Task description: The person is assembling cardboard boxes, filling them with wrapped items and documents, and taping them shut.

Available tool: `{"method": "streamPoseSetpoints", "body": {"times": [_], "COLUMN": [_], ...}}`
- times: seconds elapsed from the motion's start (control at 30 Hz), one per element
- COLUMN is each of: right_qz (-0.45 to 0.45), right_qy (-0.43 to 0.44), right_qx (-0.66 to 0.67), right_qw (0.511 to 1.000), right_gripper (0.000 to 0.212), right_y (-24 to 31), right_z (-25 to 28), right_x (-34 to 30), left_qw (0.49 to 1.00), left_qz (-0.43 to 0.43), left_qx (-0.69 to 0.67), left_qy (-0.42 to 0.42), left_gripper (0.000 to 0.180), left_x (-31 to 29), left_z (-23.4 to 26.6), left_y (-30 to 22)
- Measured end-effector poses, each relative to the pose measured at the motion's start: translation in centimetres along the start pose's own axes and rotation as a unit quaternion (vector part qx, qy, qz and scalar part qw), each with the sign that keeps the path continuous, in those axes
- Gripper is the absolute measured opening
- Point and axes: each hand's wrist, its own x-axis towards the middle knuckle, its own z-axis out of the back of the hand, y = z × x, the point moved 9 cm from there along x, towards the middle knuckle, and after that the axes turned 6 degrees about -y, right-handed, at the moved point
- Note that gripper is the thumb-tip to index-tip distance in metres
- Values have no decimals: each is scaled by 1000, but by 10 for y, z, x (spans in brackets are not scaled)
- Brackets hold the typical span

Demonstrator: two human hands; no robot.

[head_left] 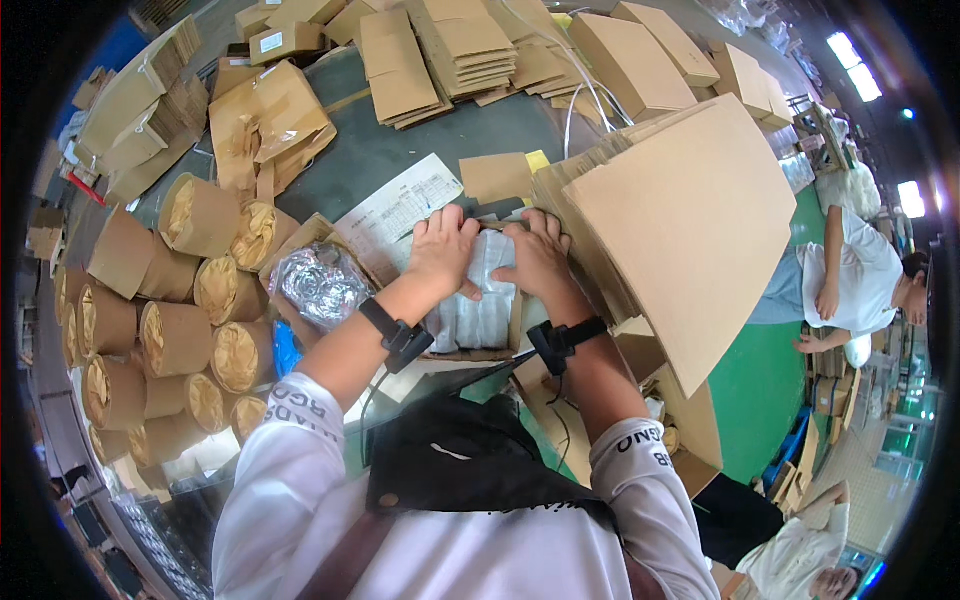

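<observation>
In front of me an open cardboard box [515,325] holds several packages wrapped in clear plastic [475,315]. My left hand [440,250] lies over its far left part, fingers bent at the far edge and thumb down by the packages. Opposite it, my right hand [541,255] grips the far right edge, its thumb pointing inward over the wrapped packages. Both hands appear closed on the box's far side, though some fingertips are hidden. Beside my left forearm sits a coiled bundle in clear plastic [322,285], inside another carton.
A printed sheet [405,205] lies beyond the box. Many paper-lined cardboard tubes [175,338] are stacked at left. Flat cardboard stacks [690,220] rise close on the right; more cartons [630,65] line the far side. Two other people [865,265] are at the right.
</observation>
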Motion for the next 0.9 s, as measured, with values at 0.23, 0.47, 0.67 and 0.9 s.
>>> {"method": "streamPoseSetpoints", "body": {"times": [0.23, 0.47, 0.67, 0.9], "right_qz": [22, -181, -448, -598], "right_qy": [-111, 2, -43, -205], "right_qx": [232, 744, 831, 339], "right_qw": [966, 644, 325, 697], "right_gripper": [54, 58, 55, 52], "right_y": [-1, -44, -152, -425], "right_z": [0, 64, 48, 6], "right_x": [-77, -174, -396, -583], "left_qw": [962, 764, 590, 610], "left_qz": [-127, 56, 227, 198], "left_qx": [-230, -633, -615, -577], "left_qy": [-77, 110, 472, 506], "left_gripper": [48, 63, 47, 48], "left_x": [-54, -78, -166, -169], "left_z": [-19, 10, -134, -177], "left_y": [-19, -103, -232, -341]}}
